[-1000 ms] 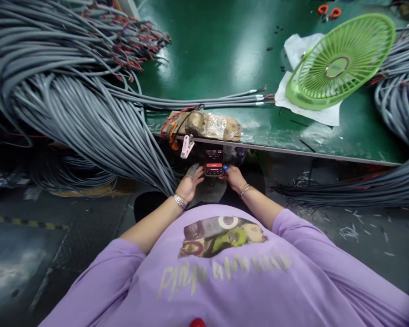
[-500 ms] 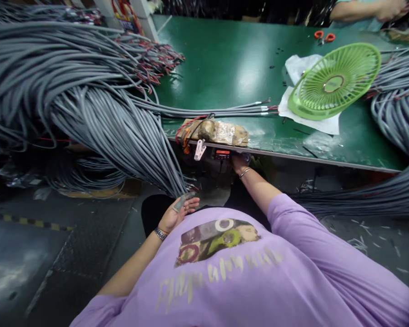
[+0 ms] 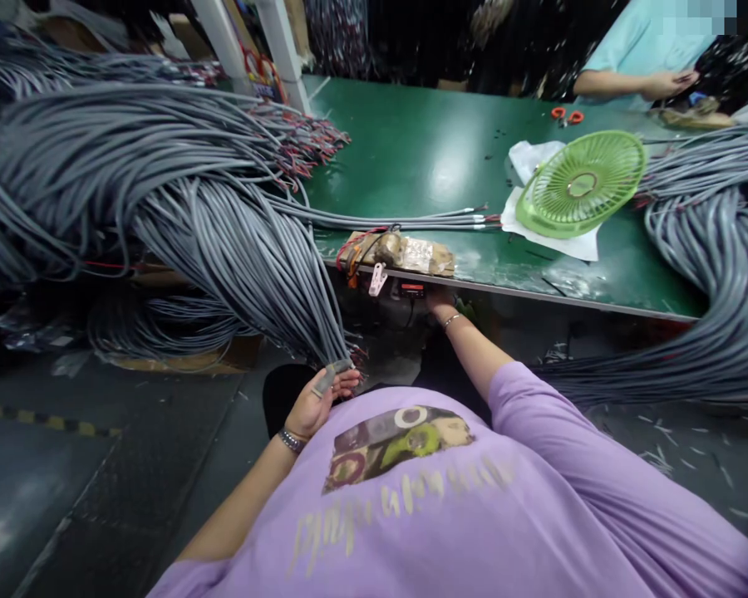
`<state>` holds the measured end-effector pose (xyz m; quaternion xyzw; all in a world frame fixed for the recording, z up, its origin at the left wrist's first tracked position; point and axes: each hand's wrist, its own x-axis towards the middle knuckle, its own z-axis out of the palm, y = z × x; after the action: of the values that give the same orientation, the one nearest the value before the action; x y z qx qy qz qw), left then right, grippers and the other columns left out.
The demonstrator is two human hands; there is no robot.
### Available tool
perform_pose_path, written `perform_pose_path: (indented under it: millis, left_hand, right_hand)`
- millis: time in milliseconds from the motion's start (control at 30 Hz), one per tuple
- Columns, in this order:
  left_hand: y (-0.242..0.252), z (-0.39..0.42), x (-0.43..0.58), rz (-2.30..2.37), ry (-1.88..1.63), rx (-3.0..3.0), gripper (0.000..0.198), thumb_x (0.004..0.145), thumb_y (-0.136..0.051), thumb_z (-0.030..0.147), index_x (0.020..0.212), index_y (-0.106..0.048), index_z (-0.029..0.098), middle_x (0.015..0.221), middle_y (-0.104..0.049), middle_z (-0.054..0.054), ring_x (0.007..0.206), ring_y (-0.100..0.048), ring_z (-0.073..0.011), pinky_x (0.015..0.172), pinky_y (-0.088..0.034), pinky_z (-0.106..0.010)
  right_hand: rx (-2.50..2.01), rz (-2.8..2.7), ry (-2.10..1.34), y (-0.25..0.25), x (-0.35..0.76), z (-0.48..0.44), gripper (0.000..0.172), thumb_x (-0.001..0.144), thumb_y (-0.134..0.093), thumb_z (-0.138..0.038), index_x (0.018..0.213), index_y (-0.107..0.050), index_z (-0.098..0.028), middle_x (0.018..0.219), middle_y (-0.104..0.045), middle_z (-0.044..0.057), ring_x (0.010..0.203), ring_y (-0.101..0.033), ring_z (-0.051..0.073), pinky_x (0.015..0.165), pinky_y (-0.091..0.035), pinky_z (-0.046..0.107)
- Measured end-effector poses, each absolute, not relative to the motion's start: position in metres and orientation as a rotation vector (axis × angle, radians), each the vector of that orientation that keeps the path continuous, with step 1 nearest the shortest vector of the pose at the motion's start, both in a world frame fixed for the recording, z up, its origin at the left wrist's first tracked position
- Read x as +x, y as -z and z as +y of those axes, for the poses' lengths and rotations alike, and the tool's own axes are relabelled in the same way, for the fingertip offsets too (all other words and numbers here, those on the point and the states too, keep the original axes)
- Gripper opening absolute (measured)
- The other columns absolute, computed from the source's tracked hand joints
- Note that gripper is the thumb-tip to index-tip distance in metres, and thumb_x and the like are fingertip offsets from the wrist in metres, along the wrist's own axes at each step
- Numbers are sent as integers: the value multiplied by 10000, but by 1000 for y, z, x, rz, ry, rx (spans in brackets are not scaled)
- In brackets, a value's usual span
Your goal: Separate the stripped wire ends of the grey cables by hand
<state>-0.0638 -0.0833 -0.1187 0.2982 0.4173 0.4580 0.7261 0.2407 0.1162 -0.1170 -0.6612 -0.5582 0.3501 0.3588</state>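
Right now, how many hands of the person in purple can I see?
2: the left hand by the lower ends of the grey cables, and the right hand, partly hidden, near the phone under the green table's edge.

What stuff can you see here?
Bench: one, green, middle
Cables: many, grey, left, right, across bench
Fan: one, green, bench's right
Paper: unclear count, white, under fan
Scissors: one, orange handles, behind fan
Cardboard: one, brown, bench edge
Clip: one, pink, below cardboard
Phone: one, dark, under bench
Posts: two, white, back left
Person: one, blue sleeve, back right
Shirt: one, purple, bottom
Watch: one, silver, lower left
Left hand: one, at cable ends
Right hand: one, partly under bench
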Motion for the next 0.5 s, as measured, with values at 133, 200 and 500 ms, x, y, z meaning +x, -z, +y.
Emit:
perform_pose_path:
  millis: [133,200,500]
  left_hand:
    - [86,-69,-72,926,-1034,872,335,859,-631,394,1045,-731,134,1045,-734,-159,921,-692,-245,772,-517,-307]
    - [62,-57,-79,926,-1021,1006,343,846,-646,391,1036,-742,121,1002,-743,-168,900,-700,-264,771,-518,-320]
    - [-38,49,-65,1075,-1212,1367,439,928,-478,336,563,-647,161,568,-647,-95,765,-699,-235,810,-518,-310]
  right_hand:
    - [-1721,-1555,-928,95,242,79,148,777,-622,-155,901,-703,-145,999,-718,162,1042,-641,296,976,-452,432]
    - [-1626,-1682,-1041,75,245,56,112,764,-664,-212,847,-720,-161,884,-736,107,900,-673,263,882,-508,404]
    - [-1362,-1617,-485,-12,308,60,316,861,-543,-363,1023,-709,-149,507,-556,-25,466,-471,121,517,-391,250]
